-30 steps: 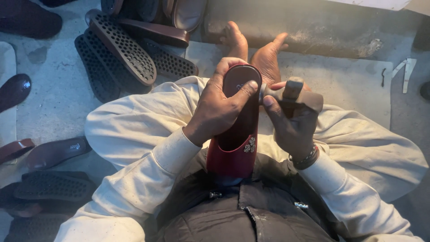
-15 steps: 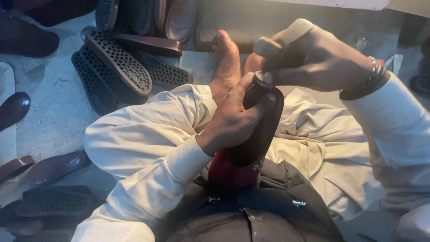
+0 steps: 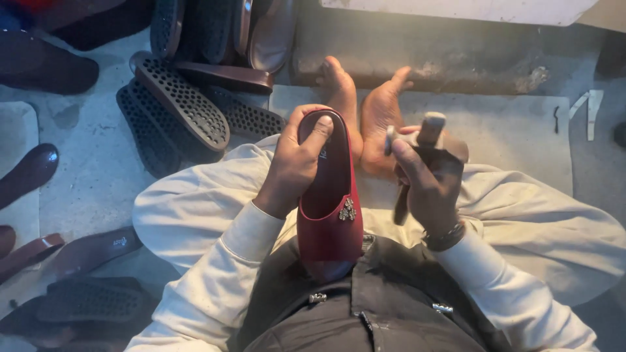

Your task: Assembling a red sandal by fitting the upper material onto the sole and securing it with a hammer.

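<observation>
Red slip-on shoe [image 3: 329, 215] at frame centre, opening facing up, dark insole, small metal ornament on the vamp; heel end points to the top of the frame, toe toward the bottom. Dark-handled tool [image 3: 417, 156] just right of it, upright, pale head at the top.

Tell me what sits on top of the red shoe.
The left hand grips the red shoe at its heel end; a small metal ornament sits on its upper. The hand hides the heel's left edge.

Red slipper [image 3: 329, 225]; black, seemingly studded soles [image 3: 182, 104].
</observation>
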